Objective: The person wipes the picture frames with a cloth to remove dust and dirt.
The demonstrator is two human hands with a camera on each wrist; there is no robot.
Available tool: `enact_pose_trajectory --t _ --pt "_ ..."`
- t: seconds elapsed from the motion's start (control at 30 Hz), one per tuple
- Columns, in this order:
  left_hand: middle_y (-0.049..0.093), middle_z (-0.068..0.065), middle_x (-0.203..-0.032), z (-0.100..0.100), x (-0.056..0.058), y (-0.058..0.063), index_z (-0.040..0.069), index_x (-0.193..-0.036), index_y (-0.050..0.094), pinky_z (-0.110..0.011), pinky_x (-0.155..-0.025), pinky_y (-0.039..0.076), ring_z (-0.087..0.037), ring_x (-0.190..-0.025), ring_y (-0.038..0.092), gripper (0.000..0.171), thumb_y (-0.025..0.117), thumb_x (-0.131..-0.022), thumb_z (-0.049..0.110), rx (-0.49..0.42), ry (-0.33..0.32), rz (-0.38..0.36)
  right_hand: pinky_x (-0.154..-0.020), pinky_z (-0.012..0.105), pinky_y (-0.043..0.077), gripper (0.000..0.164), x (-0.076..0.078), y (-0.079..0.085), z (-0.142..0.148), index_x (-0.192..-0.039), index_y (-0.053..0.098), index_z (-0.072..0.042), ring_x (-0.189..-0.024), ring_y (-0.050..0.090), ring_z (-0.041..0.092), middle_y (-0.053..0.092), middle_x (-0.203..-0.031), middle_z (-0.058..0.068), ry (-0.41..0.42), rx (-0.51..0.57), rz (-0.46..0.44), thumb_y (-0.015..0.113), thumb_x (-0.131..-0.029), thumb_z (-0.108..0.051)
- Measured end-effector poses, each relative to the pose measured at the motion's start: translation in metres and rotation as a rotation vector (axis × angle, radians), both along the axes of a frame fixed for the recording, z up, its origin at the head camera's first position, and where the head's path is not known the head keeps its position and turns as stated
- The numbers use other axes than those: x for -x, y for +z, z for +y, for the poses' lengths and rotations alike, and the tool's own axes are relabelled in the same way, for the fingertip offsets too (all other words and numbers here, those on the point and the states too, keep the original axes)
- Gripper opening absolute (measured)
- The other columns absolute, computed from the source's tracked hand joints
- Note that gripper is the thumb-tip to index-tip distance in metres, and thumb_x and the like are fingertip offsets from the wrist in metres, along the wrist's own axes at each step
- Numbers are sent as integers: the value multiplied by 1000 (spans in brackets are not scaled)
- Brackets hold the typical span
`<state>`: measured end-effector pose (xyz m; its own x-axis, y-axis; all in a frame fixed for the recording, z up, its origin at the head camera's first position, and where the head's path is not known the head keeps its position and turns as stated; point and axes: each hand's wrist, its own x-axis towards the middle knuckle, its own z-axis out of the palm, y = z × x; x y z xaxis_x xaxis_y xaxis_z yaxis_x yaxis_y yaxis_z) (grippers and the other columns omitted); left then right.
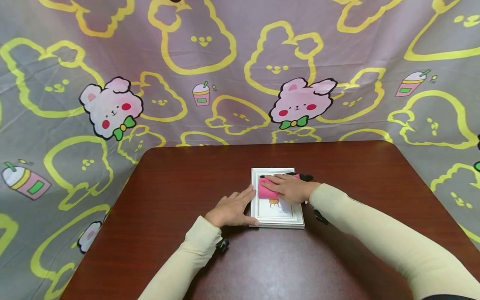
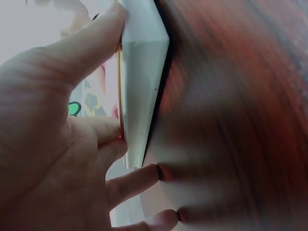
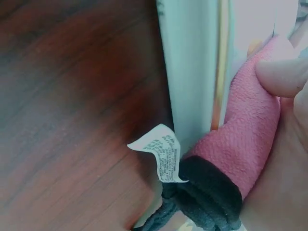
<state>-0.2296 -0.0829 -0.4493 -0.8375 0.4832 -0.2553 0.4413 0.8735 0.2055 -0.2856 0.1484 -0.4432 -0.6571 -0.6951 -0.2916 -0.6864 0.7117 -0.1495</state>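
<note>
A white picture frame [image 1: 277, 223] lies flat on the table, with a drawing [image 1: 275, 208] behind its front. Along the frame's left side rests my left hand [image 1: 232, 210], its thumb on the near left corner and its fingers spread and fairly straight. The left wrist view shows two of those fingertips touching the tabletop. On the frame's upper part, my right hand [image 1: 290, 188] presses a pink cloth [image 1: 265, 191] with outstretched fingers. In the right wrist view the cloth's black edging [image 3: 211, 192] and white label [image 3: 166, 154] hang past the frame's side.
The brown wooden table [image 1: 187, 179] has rounded far corners. Behind it and at both sides hangs a curtain [image 1: 225, 83] with yellow outlines and cartoon bunnies. Dark straps with small devices [image 1: 222, 245] sit at the wrists, over cream sleeves [image 1: 375, 225].
</note>
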Motion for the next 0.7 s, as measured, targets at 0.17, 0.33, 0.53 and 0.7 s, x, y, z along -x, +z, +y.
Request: enact_pose_trajectory --t 0.17,0.33,0.53,0.7 --pt "7 9 -156 1 0 -1 25 -148 15 -48 -95 37 -23 -133 34 96 56 -72 69 6 1 5 -114 51 12 66 3 0 -1 -148 10 -29 -142 10 34 8 -157 1 -12 -24 -12 46 -93 -23" --pt "7 9 -156 0 0 -1 26 -148 15 -49 -96 36 -23 -134 33 96 56 -72 69 6 7 2 -114 50 13 65 3 -1 -2 -148 10 -28 -142 11 33 8 -157 2 2 -18 15 45 -93 -23" --pt "6 11 -156 0 -1 -1 26 -148 15 -52 -99 34 -23 -135 31 97 57 -72 70 -2 14 -7 -113 51 13 62 -1 -5 0 -148 12 -25 -141 13 35 10 -156 5 9 12 42 44 -94 -21" --pt "7 12 -156 0 0 -1 27 -147 16 -53 -99 34 -24 -135 31 97 58 -71 70 -1 12 -2 -113 51 15 60 -5 -8 2 -147 16 -22 -141 14 36 13 -155 8 30 36 85 44 -94 -20"
